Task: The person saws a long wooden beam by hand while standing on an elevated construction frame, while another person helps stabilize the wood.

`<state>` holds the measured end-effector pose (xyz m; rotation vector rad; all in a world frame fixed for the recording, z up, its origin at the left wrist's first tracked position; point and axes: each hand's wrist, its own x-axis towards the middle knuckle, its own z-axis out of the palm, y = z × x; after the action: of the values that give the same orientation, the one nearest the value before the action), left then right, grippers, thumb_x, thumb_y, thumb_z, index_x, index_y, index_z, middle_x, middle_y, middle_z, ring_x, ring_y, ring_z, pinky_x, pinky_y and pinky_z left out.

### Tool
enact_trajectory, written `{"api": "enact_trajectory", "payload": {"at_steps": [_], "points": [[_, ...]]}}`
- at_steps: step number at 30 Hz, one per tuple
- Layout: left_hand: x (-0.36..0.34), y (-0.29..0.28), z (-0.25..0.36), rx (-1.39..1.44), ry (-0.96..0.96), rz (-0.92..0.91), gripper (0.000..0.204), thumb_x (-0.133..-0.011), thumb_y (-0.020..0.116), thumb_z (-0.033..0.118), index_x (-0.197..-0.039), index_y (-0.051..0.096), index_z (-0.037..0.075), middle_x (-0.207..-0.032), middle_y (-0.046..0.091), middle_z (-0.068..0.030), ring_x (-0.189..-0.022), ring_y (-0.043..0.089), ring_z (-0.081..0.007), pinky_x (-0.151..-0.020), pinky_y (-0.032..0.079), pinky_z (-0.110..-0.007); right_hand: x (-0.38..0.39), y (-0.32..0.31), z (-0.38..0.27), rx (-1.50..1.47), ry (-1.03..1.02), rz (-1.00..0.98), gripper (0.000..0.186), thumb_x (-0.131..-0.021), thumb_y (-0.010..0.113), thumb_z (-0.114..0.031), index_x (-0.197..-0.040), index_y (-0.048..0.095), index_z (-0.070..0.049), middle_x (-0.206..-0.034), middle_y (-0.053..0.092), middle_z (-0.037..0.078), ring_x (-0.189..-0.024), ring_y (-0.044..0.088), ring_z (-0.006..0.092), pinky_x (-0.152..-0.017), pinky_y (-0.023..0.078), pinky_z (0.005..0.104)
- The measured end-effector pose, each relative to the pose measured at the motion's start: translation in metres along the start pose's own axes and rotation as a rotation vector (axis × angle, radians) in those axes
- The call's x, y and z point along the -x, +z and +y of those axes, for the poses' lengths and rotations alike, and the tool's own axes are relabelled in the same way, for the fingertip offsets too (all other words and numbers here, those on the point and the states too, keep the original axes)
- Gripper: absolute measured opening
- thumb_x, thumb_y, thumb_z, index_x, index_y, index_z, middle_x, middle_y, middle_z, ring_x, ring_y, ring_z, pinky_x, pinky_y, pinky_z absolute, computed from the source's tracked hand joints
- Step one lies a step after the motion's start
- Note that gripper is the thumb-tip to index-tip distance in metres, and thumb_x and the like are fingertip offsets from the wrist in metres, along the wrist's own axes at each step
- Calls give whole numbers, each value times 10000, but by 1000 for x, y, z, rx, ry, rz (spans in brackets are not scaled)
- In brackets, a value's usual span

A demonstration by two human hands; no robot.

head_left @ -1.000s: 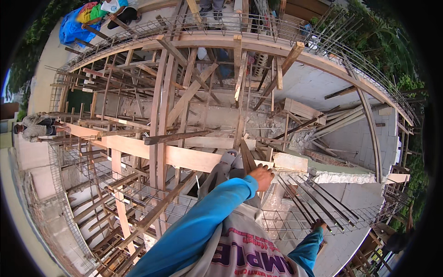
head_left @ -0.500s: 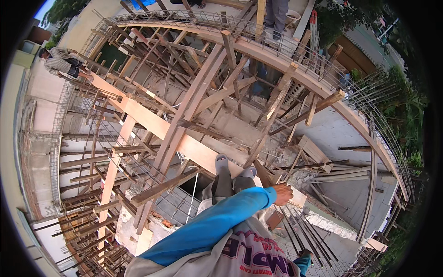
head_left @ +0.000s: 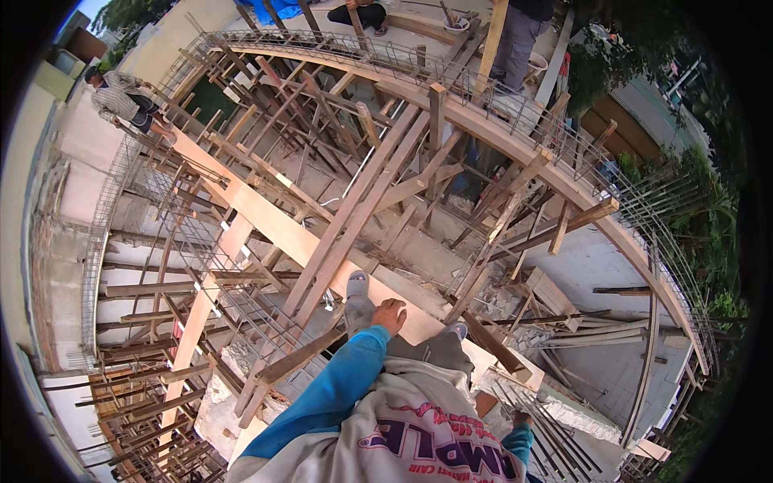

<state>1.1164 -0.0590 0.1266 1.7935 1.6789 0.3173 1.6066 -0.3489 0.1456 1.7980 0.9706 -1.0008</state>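
My left hand (head_left: pixel 390 316), at the end of a blue sleeve, is out in front of my body over my legs. Its fingers are apart, and nothing shows in it. Below it runs a wide light plywood board (head_left: pixel 278 221), with my left foot in a grey sandal (head_left: pixel 358 283) on it. My right foot is further right, beside the board. Low at my right side hangs my right hand (head_left: pixel 522 419), partly hidden by my shirt. It appears beside several dark steel bars (head_left: pixel 555 435); its fingers are too small to read, and contact with the bars cannot be made out.
Paired timber beams (head_left: pixel 366 201) cross the board ahead. A curved wooden form (head_left: pixel 515 137) with a rebar cage arcs round the far side. Props and gaps drop to a lower level. One person (head_left: pixel 121 101) stands far left; others are at the top, near a bucket (head_left: pixel 535 64).
My left arm has swung from across my body back to the left. My left foot has shifted left, and my feet are wider apart. The view has moved slightly.
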Motion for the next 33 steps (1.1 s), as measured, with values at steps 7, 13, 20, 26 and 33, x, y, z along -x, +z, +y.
{"api": "enact_trajectory", "payload": {"at_steps": [7, 13, 20, 26, 33], "points": [[71, -119, -275, 21, -923, 76, 311, -822, 563, 289, -1016, 650, 62, -1061, 614, -235, -1003, 582, -409, -900, 482, -469, -43, -67, -299, -1013, -343, 339, 226, -860, 622, -276, -1036, 623, -134, -874, 676, 86, -756, 632, 182, -660, 495, 342], [116, -215, -372, -201, -881, -26, 233, -864, 495, 145, -985, 663, 37, -1144, 604, -130, -1064, 578, -304, -917, 489, -394, 18, -227, -518, -676, -740, 467, 516, -843, 644, -338, -1283, 526, -95, -1027, 651, 159, -905, 633, 289, -795, 516, 405], [147, -251, -392, -206, -900, -95, 245, -887, 463, 159, -951, 689, 88, -996, 684, -94, -1027, 615, -253, -905, 425, -334, 31, -301, -654, -327, -621, 419, 696, -847, 619, -428, -1413, 373, -104, -1322, 508, 235, -1195, 507, 403, -1021, 399, 454], [201, -198, -414, 221, -1279, 178, 255, -839, 525, 188, -993, 690, 69, -1034, 667, -197, -1034, 618, -341, -901, 487, -427, 35, -301, -665, -249, -497, 378, 701, -857, 607, -472, -1450, 309, -245, -1321, 511, 230, -1206, 498, 412, -1010, 401, 475], [212, -220, -437, -304, -690, -298, 236, -838, 512, 160, -976, 703, 140, -995, 682, -141, -938, 650, -319, -813, 526, -437, 39, -302, -656, -356, -499, 307, 699, -845, 641, -476, -1428, 340, -233, -1228, 574, 240, -1157, 542, 397, -957, 438, 464]]}}
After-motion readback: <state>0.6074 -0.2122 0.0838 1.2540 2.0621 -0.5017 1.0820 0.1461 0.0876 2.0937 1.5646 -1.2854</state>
